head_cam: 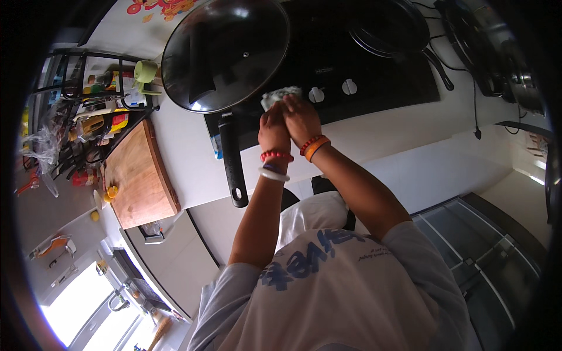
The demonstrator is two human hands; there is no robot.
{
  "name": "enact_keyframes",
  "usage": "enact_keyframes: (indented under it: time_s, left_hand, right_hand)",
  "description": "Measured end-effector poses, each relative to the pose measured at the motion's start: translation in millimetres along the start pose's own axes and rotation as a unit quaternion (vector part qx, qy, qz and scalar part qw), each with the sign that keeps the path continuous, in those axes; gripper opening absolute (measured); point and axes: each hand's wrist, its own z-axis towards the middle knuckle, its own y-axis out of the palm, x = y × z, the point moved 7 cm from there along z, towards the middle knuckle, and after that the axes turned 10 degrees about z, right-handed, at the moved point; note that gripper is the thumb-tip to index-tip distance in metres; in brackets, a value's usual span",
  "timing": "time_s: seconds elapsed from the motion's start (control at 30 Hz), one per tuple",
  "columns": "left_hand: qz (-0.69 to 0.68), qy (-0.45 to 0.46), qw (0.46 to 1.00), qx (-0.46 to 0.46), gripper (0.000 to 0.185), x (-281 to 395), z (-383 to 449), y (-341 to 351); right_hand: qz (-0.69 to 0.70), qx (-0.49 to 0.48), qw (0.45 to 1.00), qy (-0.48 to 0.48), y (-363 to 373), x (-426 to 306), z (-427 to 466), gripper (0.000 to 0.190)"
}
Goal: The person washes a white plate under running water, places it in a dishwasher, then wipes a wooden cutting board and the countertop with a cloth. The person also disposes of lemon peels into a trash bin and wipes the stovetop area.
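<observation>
A crumpled pale cloth (281, 95) lies under my fingers on the black glass cooktop (373, 103), left of two white control knobs (316, 94). My left hand (275, 129), with a red bead bracelet and a white bangle at the wrist, presses on the cloth. Touching it, my right hand (302, 118) rests its fingertips on the cloth too; it wears a red bead bracelet and an orange band. Whether either hand grips the cloth or only lies flat on it is hard to see. Just left stands a pan with a glass lid (228, 57) and a black handle (233, 162).
Another dark pan (395, 30) sits at the cooktop's far right, its handle pointing toward the front edge. A wooden cutting board (136, 180) and a black rack (83, 94) crowded with bottles and packets are on the left. A black cord with a plug (477, 131) hangs at right.
</observation>
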Motion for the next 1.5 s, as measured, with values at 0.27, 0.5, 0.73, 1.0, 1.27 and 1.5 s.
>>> enact_keyframes:
  time_s: [0.27, 0.5, 0.73, 1.0, 1.27, 1.5]
  left_hand:
    - [-0.036, 0.001, 0.999, -0.019, 0.03, 23.8, -23.7, -19.0]
    - [-0.002, -0.04, 0.999, -0.001, 0.029, -2.1, 13.0, -31.1]
    - [0.037, -0.015, 0.999, 0.03, 0.027, -9.3, -29.1, -45.0]
    - [-0.19, -0.185, 0.964, 0.035, 0.017, -89.7, -36.7, -41.8]
    - [-0.006, -0.19, 0.981, 0.047, 0.02, -96.9, -24.3, -46.2]
    - [-0.078, -0.196, 0.977, 0.013, 0.032, -85.8, -16.6, -45.9]
  right_hand:
    - [-0.082, -0.093, 0.992, -0.006, 3.2, 0.1, -47.6, 0.032]
    - [-0.009, -0.119, 0.993, 0.0, 27.8, 0.8, 4.6, 0.033]
    - [0.019, -0.125, 0.987, -0.095, 22.6, -26.0, -33.5, 0.031]
    - [0.162, -0.137, 0.972, -0.097, 46.5, -63.4, -12.2, 0.032]
    - [0.241, -0.085, 0.958, -0.129, 60.3, -81.7, -13.6, 0.043]
    - [0.175, -0.184, 0.965, -0.06, 13.0, -65.3, -24.7, 0.041]
